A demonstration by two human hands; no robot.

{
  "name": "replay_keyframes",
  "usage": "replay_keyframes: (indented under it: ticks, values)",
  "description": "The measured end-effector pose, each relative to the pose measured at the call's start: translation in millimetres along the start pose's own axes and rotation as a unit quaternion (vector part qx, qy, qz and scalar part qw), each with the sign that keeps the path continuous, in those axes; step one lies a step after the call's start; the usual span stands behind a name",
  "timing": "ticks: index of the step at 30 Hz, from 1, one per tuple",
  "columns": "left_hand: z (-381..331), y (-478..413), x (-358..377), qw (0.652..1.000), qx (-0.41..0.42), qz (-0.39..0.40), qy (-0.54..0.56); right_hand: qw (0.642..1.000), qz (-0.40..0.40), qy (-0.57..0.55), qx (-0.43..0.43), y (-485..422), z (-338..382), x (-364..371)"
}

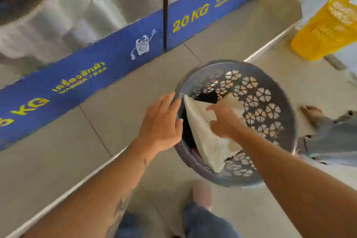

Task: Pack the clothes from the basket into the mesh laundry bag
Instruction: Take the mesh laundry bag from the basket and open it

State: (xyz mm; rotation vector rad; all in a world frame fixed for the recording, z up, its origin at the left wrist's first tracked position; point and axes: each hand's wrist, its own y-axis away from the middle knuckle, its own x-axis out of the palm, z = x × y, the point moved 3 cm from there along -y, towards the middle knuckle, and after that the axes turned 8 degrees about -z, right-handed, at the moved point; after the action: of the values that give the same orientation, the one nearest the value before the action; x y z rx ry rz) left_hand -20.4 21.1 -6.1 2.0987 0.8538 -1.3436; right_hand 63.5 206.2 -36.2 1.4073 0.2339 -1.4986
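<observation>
A round grey plastic basket [274, 87] with flower-shaped holes stands on the tiled floor in front of me. A cream-white mesh laundry bag [202, 141] lies folded inside it, over dark clothes [207, 97]. My right hand [224, 121] reaches into the basket and rests on the bag, fingers bent on its fabric. My left hand [162, 123] is at the basket's left rim, fingers spread, touching the edge and holding nothing.
Steel washing machines with a blue "20 KG" base strip [108, 63] run along the left and back. A yellow plastic basket [326, 25] stands at the far right. Another person's foot [311, 112] is right of the grey basket. My own feet [201, 195] are below.
</observation>
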Motion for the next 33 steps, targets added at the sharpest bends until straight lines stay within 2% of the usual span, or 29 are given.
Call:
replay_keyframes:
  ticks: [4,8,11,14,18,21,24,26,29,31,33]
  values:
    - [12.9,-6.6,42.3,0.994,0.078,-0.069,0.017,0.999,0.008,-0.012,0.038,-18.0,-15.2,39.2]
    - [25.3,-5.7,68.7,0.978,0.121,-0.154,0.073,0.998,0.046,-0.025,0.021,-28.5,-16.9,55.3]
    - [32.2,-8.2,80.8,0.964,0.141,-0.2,0.107,0.99,0.11,-0.086,0.001,-26.0,-16.4,65.8]
    - [31.2,-4.2,86.7,0.955,0.159,-0.231,0.099,0.983,0.13,-0.127,-0.024,-13.6,-14.8,76.8]
    - [30.1,27.1,74.8,0.965,0.142,-0.211,0.058,0.988,0.013,-0.147,-0.037,13.6,-3.2,78.2]
    - [32.1,63.2,62.1,0.977,0.098,-0.183,0.042,0.997,0.029,-0.072,-0.019,47.6,4.9,82.8]
    - [26.3,101.4,51.4,0.985,0.098,-0.143,-0.013,0.997,0.007,-0.076,-0.012,80.2,0.9,88.5]
    - [21.7,125.5,41.6,0.987,0.088,-0.133,-0.024,0.992,-0.049,-0.113,-0.006,96.5,-1.1,87.4]
    - [14.8,154.1,20.9,0.982,0.086,-0.17,-0.017,0.97,-0.174,-0.163,-0.044,120.2,9.9,74.8]
    - [11.9,165.8,7.9,0.976,0.081,-0.204,-0.007,0.954,-0.257,-0.131,-0.088,138.4,23.7,63.3]
    - [10.8,174.0,-3.6,0.97,0.069,-0.234,0.009,0.94,-0.297,-0.104,-0.13,155.4,36.7,57.1]
